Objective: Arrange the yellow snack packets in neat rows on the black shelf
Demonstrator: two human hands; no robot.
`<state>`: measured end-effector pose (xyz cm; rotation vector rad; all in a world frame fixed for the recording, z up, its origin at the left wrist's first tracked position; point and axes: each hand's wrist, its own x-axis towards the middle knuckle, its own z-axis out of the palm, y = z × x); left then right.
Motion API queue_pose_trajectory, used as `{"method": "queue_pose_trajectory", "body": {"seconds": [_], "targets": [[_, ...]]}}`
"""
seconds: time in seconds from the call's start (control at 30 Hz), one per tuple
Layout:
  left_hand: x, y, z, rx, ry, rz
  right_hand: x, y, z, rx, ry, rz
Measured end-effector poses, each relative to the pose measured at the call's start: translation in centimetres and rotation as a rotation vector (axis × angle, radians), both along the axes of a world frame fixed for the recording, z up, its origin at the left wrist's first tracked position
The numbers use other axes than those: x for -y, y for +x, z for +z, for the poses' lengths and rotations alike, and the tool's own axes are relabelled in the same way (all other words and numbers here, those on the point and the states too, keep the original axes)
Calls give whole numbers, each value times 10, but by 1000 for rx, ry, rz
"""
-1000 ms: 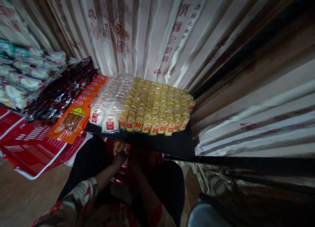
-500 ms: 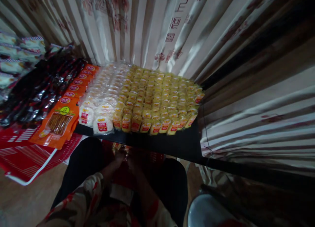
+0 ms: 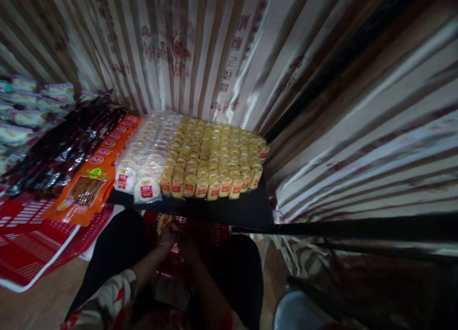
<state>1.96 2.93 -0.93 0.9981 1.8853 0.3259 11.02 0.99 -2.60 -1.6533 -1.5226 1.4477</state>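
Low between the knees and below the table's front edge, my left hand (image 3: 167, 235) is closed. A small yellow-and-gold wrapped snack packet (image 3: 164, 221) shows at its far side and looks held in its fingers. My right hand (image 3: 188, 246) is close beside the left one, in deep shadow, with its fingers curled inward; what they pinch is hidden. Under both hands is a red plastic basket (image 3: 168, 269), partly covered by the arms. On the table just beyond stand rows of yellow-wrapped snack packets (image 3: 214, 158) and white-wrapped rice crackers (image 3: 147, 187).
The black table (image 3: 246, 211) ends at the right near a dark pole (image 3: 332, 72) and pleated curtain (image 3: 200, 48). Orange snack bags (image 3: 88, 191), dark packets (image 3: 67, 141) and white packets (image 3: 26, 115) lie left. A red basket (image 3: 26, 244) and pale round container (image 3: 304, 311) flank my legs.
The camera view has shifted, so the table goods appear lower and further left. The packet, earlier between both hands, now shows at the left hand's far side.
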Motion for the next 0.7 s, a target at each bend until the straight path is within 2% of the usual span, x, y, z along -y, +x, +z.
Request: {"method": "queue_pose_trajectory", "body": {"seconds": [0.07,0.2,0.3,0.5,0.7], "targets": [[4,-4,9,-23,49,-121,3,7,11,78,19,4],[12,-12,27,-120,161,-529,11,26,35,196,103,70],[19,-12,49,-129,208,-693,20,40,53,188,165,132],[25,0,100,-31,293,-732,30,64,93,151,195,116],[6,23,125,204,470,-641,19,103,129,70,363,-26]]}}
